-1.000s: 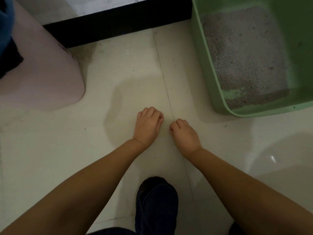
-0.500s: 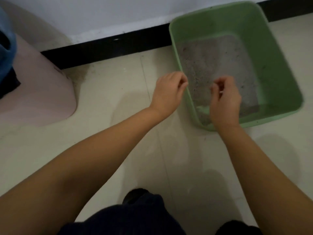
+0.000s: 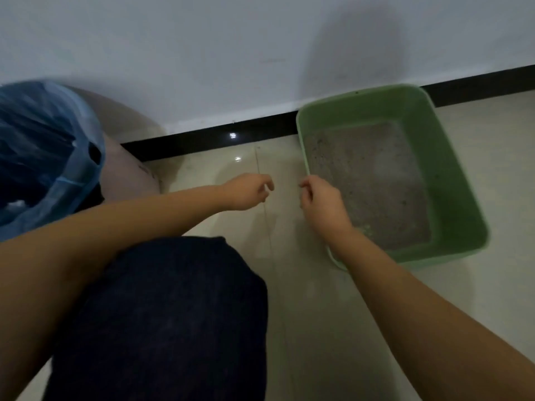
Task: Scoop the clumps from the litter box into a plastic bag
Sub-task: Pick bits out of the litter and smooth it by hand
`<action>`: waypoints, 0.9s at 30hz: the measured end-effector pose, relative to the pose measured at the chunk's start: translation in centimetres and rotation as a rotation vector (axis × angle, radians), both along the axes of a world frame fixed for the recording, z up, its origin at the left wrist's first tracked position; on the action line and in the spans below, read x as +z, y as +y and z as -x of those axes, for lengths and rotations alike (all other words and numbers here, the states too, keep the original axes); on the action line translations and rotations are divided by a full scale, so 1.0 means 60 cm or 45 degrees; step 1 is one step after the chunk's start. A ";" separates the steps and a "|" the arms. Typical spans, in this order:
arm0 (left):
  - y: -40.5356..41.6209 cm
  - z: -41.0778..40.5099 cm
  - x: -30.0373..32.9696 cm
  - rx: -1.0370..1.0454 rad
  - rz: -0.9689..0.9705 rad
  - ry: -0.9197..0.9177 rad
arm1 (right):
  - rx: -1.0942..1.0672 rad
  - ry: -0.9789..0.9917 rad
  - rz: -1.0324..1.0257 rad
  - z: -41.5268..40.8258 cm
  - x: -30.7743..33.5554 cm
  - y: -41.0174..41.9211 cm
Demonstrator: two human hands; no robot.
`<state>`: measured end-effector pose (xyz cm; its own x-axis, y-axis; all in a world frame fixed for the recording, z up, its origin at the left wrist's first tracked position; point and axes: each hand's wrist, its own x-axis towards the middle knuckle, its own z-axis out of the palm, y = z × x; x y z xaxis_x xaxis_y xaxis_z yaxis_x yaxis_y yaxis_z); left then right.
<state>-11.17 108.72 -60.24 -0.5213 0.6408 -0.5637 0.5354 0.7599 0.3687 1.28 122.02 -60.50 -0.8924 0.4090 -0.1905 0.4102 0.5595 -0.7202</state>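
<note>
Litter box (image 3: 451, 180): green, on the floor at right against the far wall, grey litter spread over its bottom; no distinct clumps can be made out. Plastic bag (image 3: 43, 157): blue, lining a bin at far left, well apart from the box. Left hand (image 3: 246, 192) and right hand (image 3: 321, 201): raised between the two, fingers loosely curled, each grip holding nothing visible, no scoop in sight; scooping apparently not yet begun.

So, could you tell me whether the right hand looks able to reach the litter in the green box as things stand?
Probably yes: the right hand hovers by the near-left rim of the uncovered green litter box, and nothing lies over the litter.
</note>
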 end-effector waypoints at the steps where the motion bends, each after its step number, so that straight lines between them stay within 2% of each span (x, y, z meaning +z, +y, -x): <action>1: -0.015 0.019 -0.028 0.075 -0.010 0.002 | 0.087 -0.029 0.012 0.019 -0.023 -0.025; 3: -0.037 0.048 -0.091 0.193 -0.056 0.013 | 0.188 -0.179 0.018 0.052 -0.087 -0.071; 4: -0.044 0.058 -0.124 0.236 -0.093 0.018 | 0.142 -0.249 0.030 0.066 -0.121 -0.085; 8: -0.043 0.088 -0.224 0.273 -0.331 0.050 | -0.375 -0.325 0.094 0.104 -0.217 -0.096; 11: -0.018 0.099 -0.249 0.162 -0.451 0.151 | -0.550 -0.356 0.003 0.126 -0.245 -0.088; 18: 0.025 0.122 -0.282 -0.109 -0.578 0.238 | -0.568 -0.267 -0.154 0.137 -0.270 -0.086; 27: 0.039 0.123 -0.301 -0.159 -0.728 0.329 | -0.559 -0.206 -0.293 0.138 -0.283 -0.091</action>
